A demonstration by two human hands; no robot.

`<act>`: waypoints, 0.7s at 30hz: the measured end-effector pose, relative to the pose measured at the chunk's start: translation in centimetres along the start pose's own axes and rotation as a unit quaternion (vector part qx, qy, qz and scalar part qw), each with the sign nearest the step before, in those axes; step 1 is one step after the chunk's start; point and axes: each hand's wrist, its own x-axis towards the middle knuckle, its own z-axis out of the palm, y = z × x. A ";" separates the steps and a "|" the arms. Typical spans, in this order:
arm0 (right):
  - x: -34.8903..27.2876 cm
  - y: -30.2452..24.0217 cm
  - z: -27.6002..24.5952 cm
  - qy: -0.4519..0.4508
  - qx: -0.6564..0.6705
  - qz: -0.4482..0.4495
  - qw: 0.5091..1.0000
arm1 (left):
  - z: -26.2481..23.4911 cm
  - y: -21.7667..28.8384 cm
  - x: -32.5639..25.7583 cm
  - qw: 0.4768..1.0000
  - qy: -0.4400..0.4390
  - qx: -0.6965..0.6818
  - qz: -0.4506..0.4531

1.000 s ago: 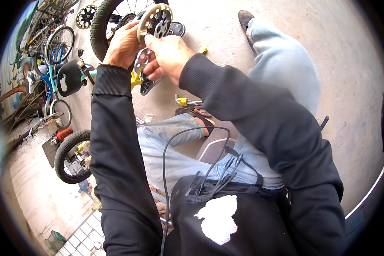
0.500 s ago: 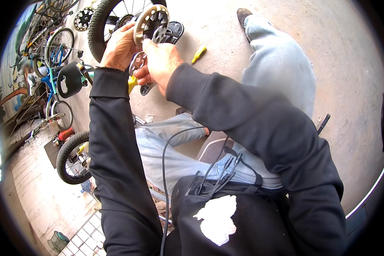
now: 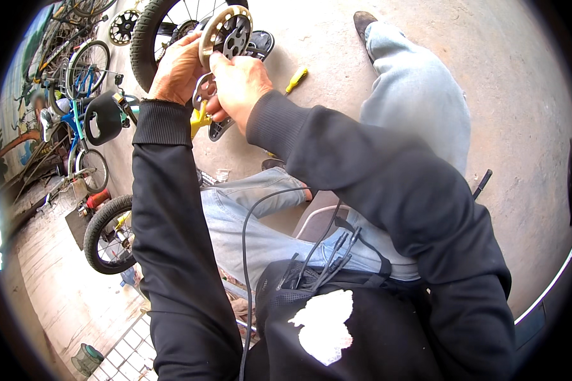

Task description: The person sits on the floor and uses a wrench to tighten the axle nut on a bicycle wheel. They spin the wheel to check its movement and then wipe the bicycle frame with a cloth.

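A small wheel with a pale tyre and a black spoked centre (image 3: pixel 207 43) is gripped at its near-left edge by my left hand (image 3: pixel 177 66). Across the wheel's centre lies a dark metal piece with holes (image 3: pixel 237 42). My right hand (image 3: pixel 240 86) is closed, its thumb pressed near the wheel's hub. Below the thumb, a grey perforated metal plate (image 3: pixel 203 89) shows between my two hands, pinched by the right fingers. Whether the two metal pieces are one bracket is hidden by that hand. Just beneath is a yellow bicycle frame part (image 3: pixel 200 119), with a black pedal (image 3: pixel 218 131) beside it.
A larger bicycle wheel (image 3: pixel 143 47) stands behind my left hand, and another black spoked small wheel (image 3: pixel 124 27) lies farther left. A yellow-handled screwdriver (image 3: pixel 296 80) lies on the concrete floor. Several bicycles (image 3: pixel 86 82) line the left side. A black cable (image 3: pixel 245 254) hangs before my lap.
The metal piece at the small wheel's hub has turned a little, and the lower perforated plate shows at a different angle. My right hand has shifted slightly; the left keeps its hold.
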 end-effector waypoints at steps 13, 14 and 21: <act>0.8 1.9 -1.5 0.077 -0.365 -0.153 0.915 | 0.0 -0.2 0.4 1.000 -0.007 -0.018 0.006; 0.8 1.9 -1.5 0.070 -0.359 -0.155 0.918 | 0.1 -0.1 0.4 1.000 -0.006 -0.017 0.008; 1.3 0.9 -1.3 0.015 -0.410 -0.204 0.889 | -0.8 -0.6 0.6 1.000 -0.019 -0.011 0.009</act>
